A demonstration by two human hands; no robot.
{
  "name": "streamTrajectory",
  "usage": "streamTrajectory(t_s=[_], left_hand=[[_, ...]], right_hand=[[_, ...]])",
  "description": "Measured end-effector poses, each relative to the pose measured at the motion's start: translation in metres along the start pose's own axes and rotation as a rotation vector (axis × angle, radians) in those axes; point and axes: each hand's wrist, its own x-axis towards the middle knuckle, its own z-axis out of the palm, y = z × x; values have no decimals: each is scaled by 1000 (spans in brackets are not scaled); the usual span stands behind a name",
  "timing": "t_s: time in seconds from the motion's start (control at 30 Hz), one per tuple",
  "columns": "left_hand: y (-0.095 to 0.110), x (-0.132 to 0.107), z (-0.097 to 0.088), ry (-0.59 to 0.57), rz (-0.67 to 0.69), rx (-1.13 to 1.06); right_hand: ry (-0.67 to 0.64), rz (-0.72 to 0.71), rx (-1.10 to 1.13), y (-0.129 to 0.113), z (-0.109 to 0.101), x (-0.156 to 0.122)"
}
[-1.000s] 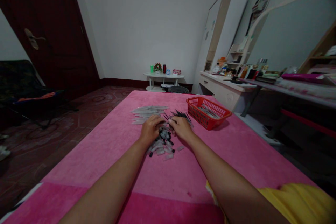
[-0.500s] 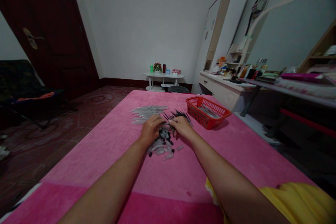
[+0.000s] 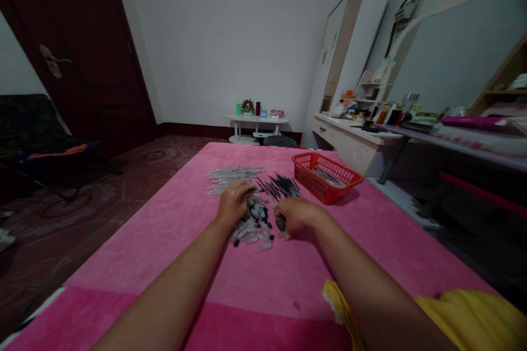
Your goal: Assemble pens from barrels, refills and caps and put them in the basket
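A loose pile of small clear and black pieces, which look like pen caps (image 3: 252,230), lies on the pink cloth between my hands. My left hand (image 3: 234,203) rests at the pile's left edge, fingers curled together; what is in them is too small to make out. On the other side, my right hand (image 3: 300,215) is low over the cloth with its fingers curled inward, their contents hidden. Beyond my right hand, thin black sticks like pen refills (image 3: 280,185) lie in a bundle. Clear pen barrels (image 3: 233,175) are spread past my left hand.
A red plastic basket (image 3: 329,194) with slender pieces inside stands at the right of the pink cloth (image 3: 164,241). Yellow fabric (image 3: 465,315) lies by my right forearm. Farther off are a white side table (image 3: 230,118), a dresser (image 3: 349,134) and a dark chair (image 3: 37,126).
My right hand has drawn back toward me and slightly right, from the refills to the pile's right side, uncovering the refills. My left hand has barely moved.
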Motion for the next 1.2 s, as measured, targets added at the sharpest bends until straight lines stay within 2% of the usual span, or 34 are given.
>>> streamTrajectory(t_s=[0.13, 0.27, 0.33, 0.47, 0.57, 0.63, 0.7, 0.83, 0.9, 1.0, 1.2], left_hand=[[0, 0, 0, 6, -15, -12], [-1, 0, 1, 2, -15, -12], [-1, 0, 1, -2, -10, -10], [2, -1, 1, -38, 16, -15], [3, 0, 2, -23, 5, -50], [3, 2, 3, 71, -68, -118], [3, 5, 3, 231, -206, -237], [2, 12, 4, 531, -460, -672], [1, 14, 4, 564, -548, -921], [-1, 15, 5, 526, -692, -1164], [5, 13, 7, 519, -868, -1293]], right_hand=[[-2, -10, 64, 7, -2, 1], [-33, -14, 303, 28, -8, 6], [93, 13, 405, 35, -9, 11], [521, 100, 370, 34, -3, 25], [624, 55, 387, 29, 2, 31], [642, 28, 406, 28, 5, 32], [625, 20, 428, 27, 7, 34], [608, 14, 445, 27, 15, 40], [625, 10, 437, 27, 18, 43], [633, 7, 449, 27, 21, 45], [644, -23, 489, 25, 23, 46]])
